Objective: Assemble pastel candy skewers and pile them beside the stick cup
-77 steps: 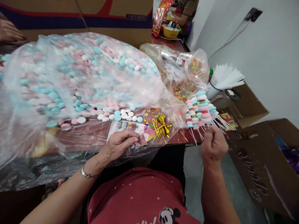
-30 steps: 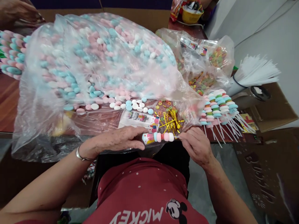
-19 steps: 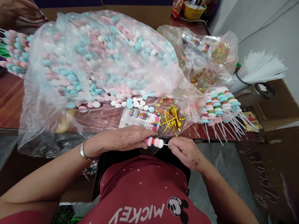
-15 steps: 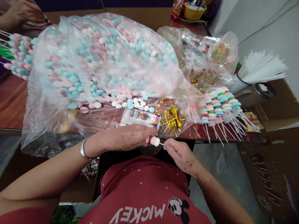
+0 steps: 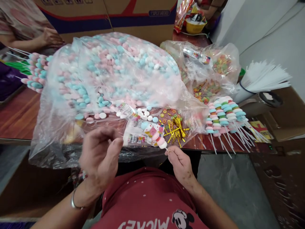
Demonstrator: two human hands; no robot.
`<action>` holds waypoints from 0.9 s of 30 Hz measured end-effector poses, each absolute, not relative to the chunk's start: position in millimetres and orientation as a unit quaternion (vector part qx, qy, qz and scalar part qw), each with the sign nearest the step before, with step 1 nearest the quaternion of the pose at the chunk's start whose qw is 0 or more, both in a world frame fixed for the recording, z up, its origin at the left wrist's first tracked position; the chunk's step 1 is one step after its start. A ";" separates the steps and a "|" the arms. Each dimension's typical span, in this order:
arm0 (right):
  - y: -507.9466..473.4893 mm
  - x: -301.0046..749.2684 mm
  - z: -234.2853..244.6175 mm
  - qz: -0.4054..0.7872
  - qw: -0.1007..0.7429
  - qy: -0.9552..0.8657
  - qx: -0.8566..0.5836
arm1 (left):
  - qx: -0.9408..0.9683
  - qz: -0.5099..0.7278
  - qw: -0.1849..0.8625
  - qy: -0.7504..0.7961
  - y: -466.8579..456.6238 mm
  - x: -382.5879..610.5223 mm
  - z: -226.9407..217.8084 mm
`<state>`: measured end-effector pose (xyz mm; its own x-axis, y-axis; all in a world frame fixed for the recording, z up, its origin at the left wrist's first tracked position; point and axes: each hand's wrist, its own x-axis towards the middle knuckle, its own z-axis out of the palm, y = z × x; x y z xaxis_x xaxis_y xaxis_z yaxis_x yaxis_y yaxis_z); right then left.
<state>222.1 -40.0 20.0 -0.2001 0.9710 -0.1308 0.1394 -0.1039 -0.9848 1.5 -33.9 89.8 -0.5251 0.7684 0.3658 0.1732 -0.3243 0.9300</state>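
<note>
The right hand (image 5: 179, 161) pinched a thin white plastic stick (image 5: 166, 148) just below the skewer of round pink, red and white sweets (image 5: 156, 136). The skewer slanted up and leftward near the front edge of the dark red wooden desk (image 5: 14, 114), its upper part seemingly inside a clear printed plastic sleeve (image 5: 125, 109). The blurred left hand (image 5: 98, 157) was apart from it, loosely curled, with nothing visible in its grasp. A firm, low pinch with the skewer in line with the sleeve seemed best, so the sweets would neither snag nor tear the film. Shiny gold twist ties (image 5: 177, 127) lay just right of the skewer. Beyond, a large clear plastic bag of pastel sweets (image 5: 114, 70) bulged; striped skewers (image 5: 224, 114) were piled at the right.
</note>
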 end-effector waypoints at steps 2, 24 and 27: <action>-40.5 220.2 18.6 0.554 0.375 -0.552 -0.498 | 0.350 0.696 0.362 0.512 -27.2 4.9 79.1; -40.4 171.5 17.2 0.697 0.414 -0.394 -0.434 | 0.178 0.614 0.689 0.341 12.6 75.1 61.5; -31.7 171.3 18.6 0.671 0.426 -0.420 -0.438 | 0.180 0.620 0.676 0.357 5.0 81.8 57.4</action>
